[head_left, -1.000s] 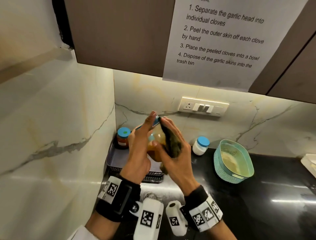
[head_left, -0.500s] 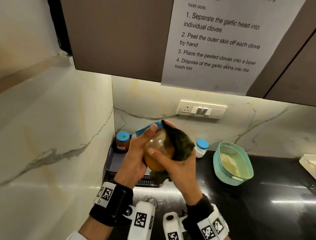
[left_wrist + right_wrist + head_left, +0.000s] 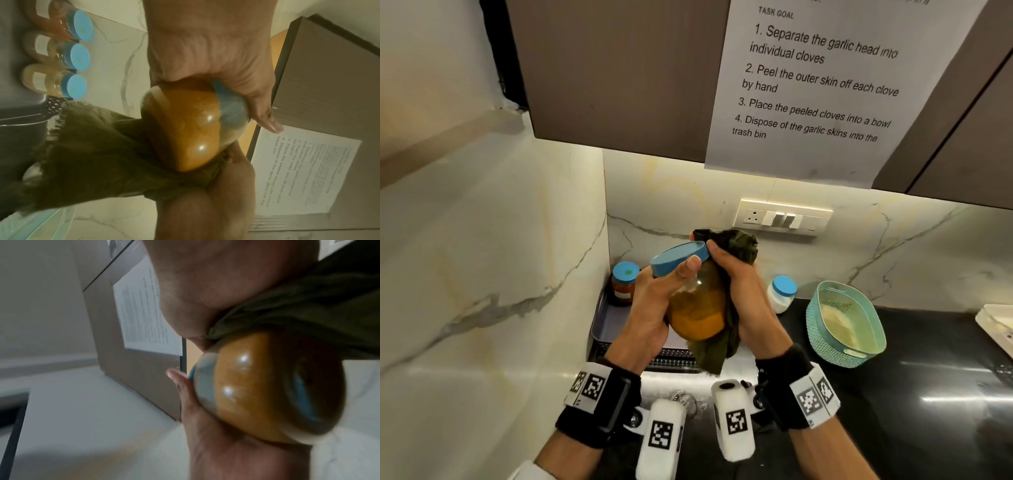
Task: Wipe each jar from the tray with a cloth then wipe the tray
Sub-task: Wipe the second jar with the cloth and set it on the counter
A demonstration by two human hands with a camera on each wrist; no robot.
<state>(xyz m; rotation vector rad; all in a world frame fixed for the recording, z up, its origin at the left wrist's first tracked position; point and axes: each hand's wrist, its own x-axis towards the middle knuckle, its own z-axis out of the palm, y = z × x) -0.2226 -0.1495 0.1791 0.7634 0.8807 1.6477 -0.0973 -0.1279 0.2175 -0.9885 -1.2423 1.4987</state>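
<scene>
A: What writing can be read?

B: The white printed paper sheet point(image 3: 822, 85) taped to the brown wall cabinet point(image 3: 613, 72) at twelve o'clock is headed "TASK GOAL". It lists: "1. Separate the garlic head into individual cloves", "2. Peel the outer skin off each clove by hand", "3. Place the peeled cloves into a bowl", "4. Dispose of the garlic skins into the trash bin". The small red-filled jar point(image 3: 624, 283) has a pale label, too small to read.

A: Where is the jar being wiped?

B: The round glass jar of orange powder with a blue lid point(image 3: 697, 308) is held in the air above the grey tray point(image 3: 599, 325), tilted with its lid toward ten o'clock. The left hand point(image 3: 650, 308) is clamped around its side, thumb on the lid edge. The right hand point(image 3: 743, 294) clamps the dark olive cloth point(image 3: 736, 246) against the jar's three o'clock side, cloth bunched over the fingers and hanging below.

A: And compared with a second ago?

B: The cloth has climbed from the jar's body up to the lid, and the lid's top now faces the camera more.

A: Anything else about?

B: A white-filled jar with a blue lid point(image 3: 780, 293) and a teal plastic basket point(image 3: 846, 322) stand on the black bench point(image 3: 911, 411) at three o'clock. The left wrist view shows three blue-lidded jars point(image 3: 68, 53) in a row.
</scene>
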